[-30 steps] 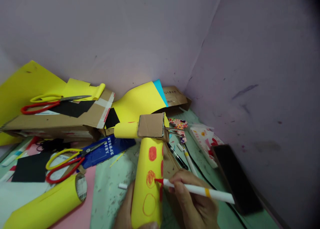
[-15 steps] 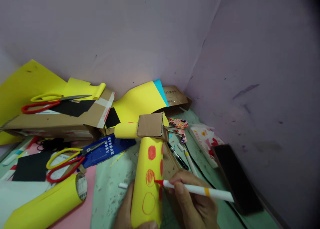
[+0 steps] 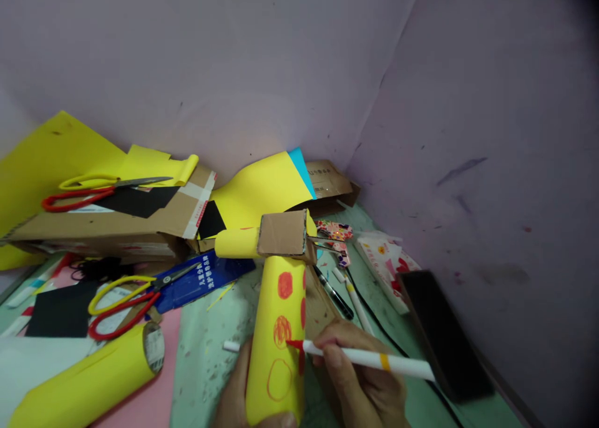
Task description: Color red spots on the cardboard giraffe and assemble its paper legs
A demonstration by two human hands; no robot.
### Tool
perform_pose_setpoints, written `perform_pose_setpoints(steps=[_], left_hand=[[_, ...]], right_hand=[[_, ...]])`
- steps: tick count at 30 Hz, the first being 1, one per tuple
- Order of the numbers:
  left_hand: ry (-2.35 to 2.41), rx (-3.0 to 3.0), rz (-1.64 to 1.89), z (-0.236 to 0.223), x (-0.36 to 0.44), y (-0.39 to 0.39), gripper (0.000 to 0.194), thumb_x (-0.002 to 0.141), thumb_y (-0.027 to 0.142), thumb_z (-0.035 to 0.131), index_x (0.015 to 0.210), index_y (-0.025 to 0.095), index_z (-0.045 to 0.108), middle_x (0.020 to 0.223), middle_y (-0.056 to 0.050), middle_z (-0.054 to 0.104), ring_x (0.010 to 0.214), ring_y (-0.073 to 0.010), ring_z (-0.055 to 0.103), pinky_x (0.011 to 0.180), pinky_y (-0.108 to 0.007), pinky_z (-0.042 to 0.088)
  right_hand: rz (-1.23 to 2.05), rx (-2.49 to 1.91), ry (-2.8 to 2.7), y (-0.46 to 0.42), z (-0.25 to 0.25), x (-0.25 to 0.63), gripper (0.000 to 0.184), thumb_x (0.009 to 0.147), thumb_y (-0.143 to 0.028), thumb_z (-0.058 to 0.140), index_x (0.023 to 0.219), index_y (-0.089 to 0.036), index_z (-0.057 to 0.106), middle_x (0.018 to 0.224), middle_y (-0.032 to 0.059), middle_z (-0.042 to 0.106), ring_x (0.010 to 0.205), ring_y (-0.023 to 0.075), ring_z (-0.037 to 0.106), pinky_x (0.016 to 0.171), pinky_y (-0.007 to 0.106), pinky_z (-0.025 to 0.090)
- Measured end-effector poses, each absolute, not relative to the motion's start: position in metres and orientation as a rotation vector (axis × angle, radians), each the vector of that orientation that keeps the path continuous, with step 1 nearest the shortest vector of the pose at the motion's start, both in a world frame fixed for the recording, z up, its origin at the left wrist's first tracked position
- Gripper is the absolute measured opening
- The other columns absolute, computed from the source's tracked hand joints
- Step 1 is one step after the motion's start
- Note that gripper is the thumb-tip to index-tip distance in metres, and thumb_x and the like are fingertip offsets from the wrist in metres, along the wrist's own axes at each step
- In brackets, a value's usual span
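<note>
My left hand (image 3: 234, 390) is wrapped round the lower end of a yellow paper-covered tube (image 3: 264, 303). Red spots run along the tube: one filled, one partly scribbled in, and a bare outlined oval nearest me. More red spots show on its right side. A brown cardboard box piece (image 3: 281, 233) sits at the tube's far end. My right hand (image 3: 358, 378) is closed round a white felt-tip pen (image 3: 369, 358) with an orange band. Its red tip touches the lower right edge of the partly coloured spot.
Scissors (image 3: 124, 306) lie at the left beside a second yellow tube (image 3: 88, 378). Another pair of scissors (image 3: 82, 197) rests on a cardboard box (image 3: 126, 225). A dark phone (image 3: 444, 334) and a white packet (image 3: 386, 266) lie at the right, by a black cable (image 3: 379, 322).
The red pen tip has shifted slightly left and down along the partly coloured spot, with my right hand moving a little. My left hand still holds the tube.
</note>
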State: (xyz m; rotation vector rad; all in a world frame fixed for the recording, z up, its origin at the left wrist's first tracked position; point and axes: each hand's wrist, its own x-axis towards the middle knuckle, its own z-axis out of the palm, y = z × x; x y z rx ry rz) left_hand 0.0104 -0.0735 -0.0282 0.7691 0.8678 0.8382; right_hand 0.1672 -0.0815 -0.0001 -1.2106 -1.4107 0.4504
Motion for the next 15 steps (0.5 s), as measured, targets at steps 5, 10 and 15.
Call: perform_pose_setpoints(steps=[5,10,15], left_hand=[[0.872,0.781,0.821,-0.0298,0.0089,-0.0733,0.084,0.050,0.056,0.082,0.121,0.023,0.053,0.096,-0.008,0.069,0.095,-0.0354,0.065,0.084,-0.045,0.051],[0.889,0.804,0.793,-0.0255,0.0087,-0.0726,0.081,0.049,0.058,0.081,0.117,0.023,0.056,0.090,-0.007,0.067,0.088,-0.0331,0.065,0.080,-0.043,0.051],[0.867,0.821,0.809,-0.0208,0.0107,-0.0725,0.085,0.049,0.061,0.079,0.121,0.023,0.055,0.098,-0.009,0.068,0.091,-0.0330,0.065,0.083,-0.043,0.051]], right_hand=[[0.358,-1.142,-1.379,-0.0799,-0.0001,0.1622,0.013,0.091,-0.019,0.053,0.088,-0.024,0.064,0.069,0.0006,0.064,0.063,0.0165,0.062,0.054,0.026,0.046],[0.404,-1.174,-1.403,-0.0799,0.0023,0.1618,0.014,0.090,-0.019,0.054,0.082,-0.024,0.065,0.066,0.0014,0.064,0.056,0.0161,0.060,0.047,0.025,0.044],[0.340,-1.091,-1.378,-0.0752,0.0026,0.1599,0.015,0.087,-0.015,0.058,0.090,-0.025,0.068,0.067,0.0000,0.068,0.056,0.0165,0.064,0.051,0.027,0.049]])
